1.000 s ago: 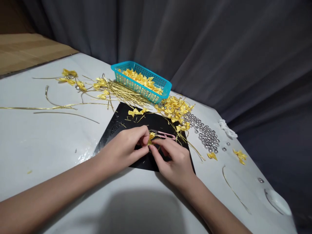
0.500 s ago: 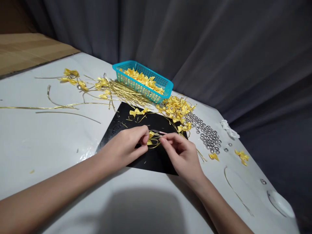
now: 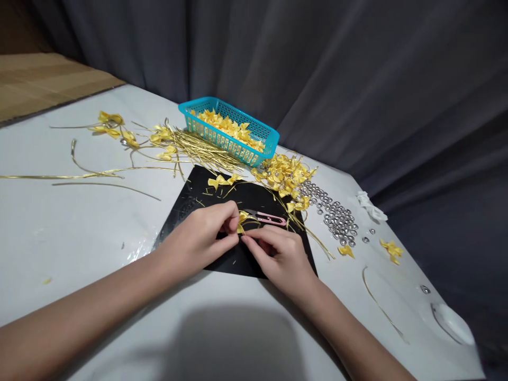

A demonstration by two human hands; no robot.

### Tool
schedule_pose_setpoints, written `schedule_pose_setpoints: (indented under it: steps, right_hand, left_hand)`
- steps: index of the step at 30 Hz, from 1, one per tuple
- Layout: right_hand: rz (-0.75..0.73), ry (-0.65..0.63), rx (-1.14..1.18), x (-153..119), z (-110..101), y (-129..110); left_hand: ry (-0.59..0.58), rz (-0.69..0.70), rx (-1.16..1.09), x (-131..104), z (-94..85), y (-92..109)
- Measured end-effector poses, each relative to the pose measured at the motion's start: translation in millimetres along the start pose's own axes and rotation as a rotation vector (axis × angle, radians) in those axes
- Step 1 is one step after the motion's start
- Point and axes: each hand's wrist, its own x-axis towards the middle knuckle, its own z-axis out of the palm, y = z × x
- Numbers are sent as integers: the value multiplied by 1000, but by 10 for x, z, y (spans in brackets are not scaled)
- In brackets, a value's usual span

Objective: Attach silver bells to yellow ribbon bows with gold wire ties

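Over the black mat [image 3: 257, 198], my left hand [image 3: 210, 227] is closed in a pinch on a small yellow ribbon bow [image 3: 242, 217], which it partly covers. Thumb and forefinger of my right hand [image 3: 280, 254] press together just below the bow, at its lower edge. What lies between those fingertips is too small to make out, though gold cord runs near them. Just behind my right hand, thread snips [image 3: 272, 218] with a pink handle lie on the mat. Another yellow bow pair [image 3: 224, 181] rests near the mat's back edge among short cord clippings.
A blue basket [image 3: 273, 145] of yellow bows stands at the back, with gold cords [image 3: 206, 151] in front of it. To the right are a heap of bows with cords [image 3: 288, 172] and silver beads [image 3: 339, 222]. A white round object [image 3: 456, 323] sits far right.
My right hand has moved left and slightly down, closer to my left hand and the bow. The pink snips behind it now show more fully.
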Motion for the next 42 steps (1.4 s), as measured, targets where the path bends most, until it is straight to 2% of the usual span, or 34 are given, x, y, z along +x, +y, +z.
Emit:
schedule_pose_setpoints:
  steps: [5, 8, 10, 12, 15, 17, 19, 22, 24, 30, 35, 39, 42]
  right_hand:
    - [399, -84, 474, 68, -29, -61]
    - [547, -105, 751, 79, -92, -76]
    - [595, -181, 876, 81, -171, -67]
    - [543, -232, 858, 85, -273, -51]
    - [311, -167, 621, 87, -416, -35]
    - [209, -129, 543, 80, -463, -38]
    - [222, -154, 650, 66, -462, -51]
    - [343, -253, 1001, 46, -417, -73]
    - [379, -328, 1147, 38, -406, -70]
    - [237, -470, 1133, 23, -548, 3]
    - [208, -598, 1122, -8, -674, -40]
    - [208, -594, 1119, -23, -677, -90]
    - [269, -595, 1136, -14, -642, -93]
  left_hand:
    - [-36, 11, 15, 14, 6, 2]
    - [-41, 17, 30, 16, -1, -5]
    - [-36, 16, 41, 11, -11, -19]
    - [-35, 7, 46, 5, -22, -35]
    - [-30, 6, 41, -2, -25, -41]
    - [-21, 17, 40, -4, -20, -30]
    - [-9, 33, 47, -5, -18, -17]
    - [17, 46, 62, -5, -30, -13]
    - [40, 45, 71, -2, -45, -23]
    - [93, 49, 84, 28, -70, -56]
    - [132, 63, 119, 30, -68, -56]
    - [136, 78, 108, 18, -75, -46]
    - [130, 59, 105, 21, -81, -51]
